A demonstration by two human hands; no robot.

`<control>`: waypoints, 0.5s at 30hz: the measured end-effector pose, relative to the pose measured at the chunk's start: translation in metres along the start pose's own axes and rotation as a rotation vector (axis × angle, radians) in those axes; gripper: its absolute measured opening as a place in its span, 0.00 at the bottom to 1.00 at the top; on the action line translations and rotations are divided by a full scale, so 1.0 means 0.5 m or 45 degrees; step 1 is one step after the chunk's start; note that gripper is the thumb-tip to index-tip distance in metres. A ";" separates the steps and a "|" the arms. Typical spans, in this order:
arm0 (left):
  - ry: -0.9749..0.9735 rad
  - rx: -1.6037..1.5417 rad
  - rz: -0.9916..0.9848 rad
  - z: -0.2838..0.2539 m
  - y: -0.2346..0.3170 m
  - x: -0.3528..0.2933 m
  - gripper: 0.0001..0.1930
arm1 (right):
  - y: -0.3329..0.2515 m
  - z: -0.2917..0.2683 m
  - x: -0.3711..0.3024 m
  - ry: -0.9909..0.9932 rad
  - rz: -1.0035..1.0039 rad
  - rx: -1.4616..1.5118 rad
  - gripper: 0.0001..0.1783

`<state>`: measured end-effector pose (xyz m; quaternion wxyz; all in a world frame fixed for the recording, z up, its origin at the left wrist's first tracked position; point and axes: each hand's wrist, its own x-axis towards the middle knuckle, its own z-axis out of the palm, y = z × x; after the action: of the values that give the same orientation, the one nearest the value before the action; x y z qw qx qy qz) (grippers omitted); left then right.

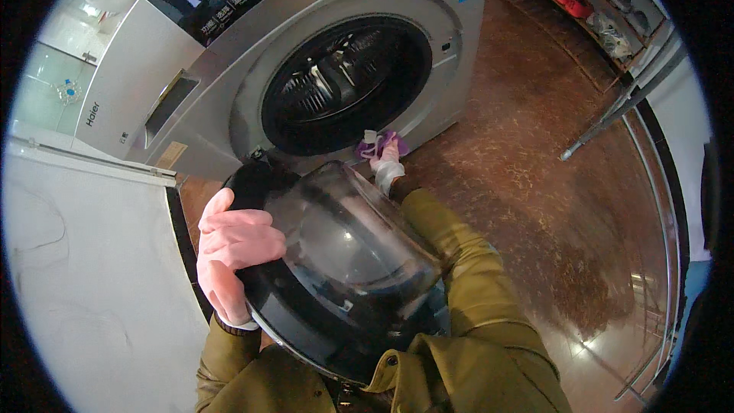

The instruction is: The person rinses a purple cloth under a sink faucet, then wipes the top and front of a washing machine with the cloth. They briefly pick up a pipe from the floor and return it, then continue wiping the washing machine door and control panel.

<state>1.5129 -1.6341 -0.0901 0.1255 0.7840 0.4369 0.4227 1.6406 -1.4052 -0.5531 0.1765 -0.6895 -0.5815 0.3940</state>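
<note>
A grey front-loading washing machine stands before me with its round door swung open toward my body. The door has a black rim and a bulging clear glass bowl. My left hand, in a pink rubber glove, is closed over the door's left rim. Reaching past the glass, my right hand is also gloved and presses a purple cloth with a whitish part against the lower right edge of the drum opening. The door hides part of my right forearm.
A shoe rack with several shoes stands at the far right. Metal poles lean beside it. A white panel is close on my left. Brown patterned floor stretches to the right of the machine.
</note>
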 end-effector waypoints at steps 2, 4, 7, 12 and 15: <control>0.091 -0.048 -0.073 0.010 -0.001 -0.004 0.34 | -0.010 -0.011 -0.007 -0.163 0.055 0.172 0.48; 0.151 -0.023 -0.144 0.019 -0.002 -0.004 0.35 | -0.023 -0.029 -0.020 -0.291 -0.029 0.547 0.42; 0.047 0.090 0.065 0.016 0.002 0.005 0.36 | -0.057 -0.054 -0.047 -0.542 -0.575 0.289 0.34; 0.069 0.061 0.079 0.013 0.009 0.019 0.34 | -0.165 -0.087 -0.074 -0.659 -1.766 0.393 0.18; 0.118 -0.005 0.088 0.015 0.006 0.017 0.32 | -0.216 -0.123 -0.087 -1.349 -1.017 0.916 0.18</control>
<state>1.5227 -1.6277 -0.0883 0.0919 0.7780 0.4140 0.4635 1.6147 -1.4047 -0.4239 0.2169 -0.0444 -0.6297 0.7446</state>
